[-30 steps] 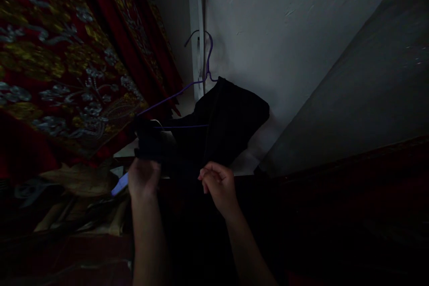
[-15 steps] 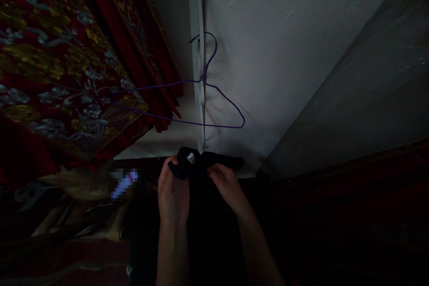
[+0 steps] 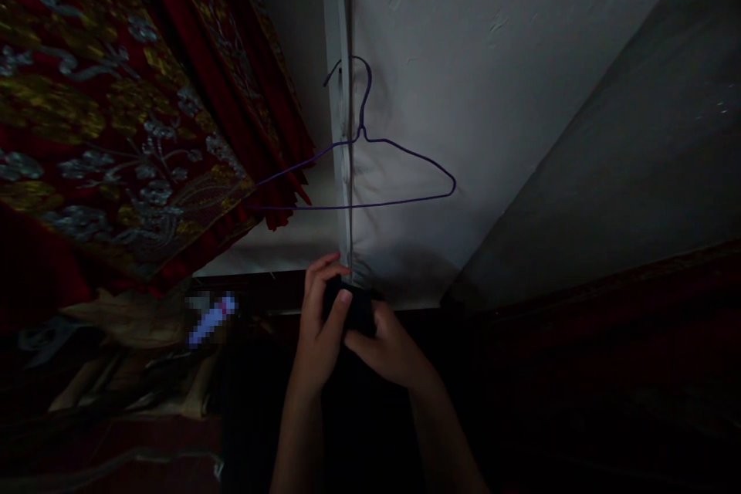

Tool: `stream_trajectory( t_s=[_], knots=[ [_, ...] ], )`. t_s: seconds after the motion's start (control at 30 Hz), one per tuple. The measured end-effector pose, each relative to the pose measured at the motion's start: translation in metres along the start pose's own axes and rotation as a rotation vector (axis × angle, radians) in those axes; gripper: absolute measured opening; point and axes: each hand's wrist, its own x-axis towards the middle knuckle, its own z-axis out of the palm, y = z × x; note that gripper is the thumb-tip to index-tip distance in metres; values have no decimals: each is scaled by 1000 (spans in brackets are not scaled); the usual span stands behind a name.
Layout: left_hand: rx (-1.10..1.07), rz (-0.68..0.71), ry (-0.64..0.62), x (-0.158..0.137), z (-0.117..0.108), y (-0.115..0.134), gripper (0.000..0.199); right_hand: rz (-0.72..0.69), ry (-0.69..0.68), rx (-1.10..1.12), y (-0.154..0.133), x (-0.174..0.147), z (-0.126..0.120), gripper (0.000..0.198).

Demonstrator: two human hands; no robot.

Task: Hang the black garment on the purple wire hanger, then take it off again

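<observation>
Low in the middle of the head view, a small bundle of black cloth [image 3: 360, 314] is held between my two hands. My left hand [image 3: 321, 322] grips its left side, thumb on top and fingers curled behind. From the right, my right hand [image 3: 392, 345] pinches the cloth between thumb and fingers. The dark folds blend into the black below, so the bundle's full shape is hidden. Above my hands, a purple wire hanger [image 3: 405, 202] hangs by its hook at a pale vertical strip [image 3: 346, 108] on the wall.
Red cloth with gold and silver embroidery [image 3: 109, 100] hangs at the left, overlapping the hanger's left end. A pale wall [image 3: 440, 38] lies behind. Lower left are a tan bag-like thing [image 3: 127, 324] and a blurred blue-white object [image 3: 213, 319]. The lower right is very dark.
My hands have come closer together and the black cloth is gathered smaller; its white tag no longer shows. The hanger has swung round, its right end now farther right.
</observation>
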Motion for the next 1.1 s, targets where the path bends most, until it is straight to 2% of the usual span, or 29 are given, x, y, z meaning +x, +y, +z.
stream_trajectory(
  t_s=[0.1,0.17,0.27,0.3,0.33,0.37,0.43,0.53,0.6,0.7,0.77,0.83,0.93,1.1],
  knots=[
    [5,-160,-185,-5,-13,-13,34,83,65,43,-8,2,-14,4],
    [74,-256,-325,-9,-22,-20,35,33,180,88,-22,11,-29,9],
    [129,-343,-450,-13,-36,-24,40,-246,438,25,-44,41,-48,9],
    [131,-356,-449,-12,-41,-23,40,-353,518,-22,-48,56,-53,4],
    [132,-353,-425,-11,-46,-21,39,-435,561,-63,-49,72,-56,12],
    [136,-338,-398,-8,-51,-18,37,-469,573,-97,-47,89,-57,24],
    [179,-285,-362,-1,-60,-9,34,-431,504,-143,-34,118,-58,42],
    [358,-202,-372,8,-73,4,31,-251,387,-173,-6,142,-64,37],
    [491,-188,-426,11,-82,6,31,-179,406,-182,8,141,-76,35],
    [648,-241,-579,11,-98,-4,30,-296,489,-232,7,123,-104,23],
    [726,-297,-684,12,-110,-12,28,-390,448,-296,-3,106,-120,16],
    [764,-339,-753,18,-120,-16,28,-392,354,-343,-13,90,-130,19],
    [780,-260,-713,43,-130,-7,29,-337,310,-378,-21,70,-134,16],
    [800,7,-491,108,-140,22,42,-322,312,-367,-31,56,-131,10]
  ],
)
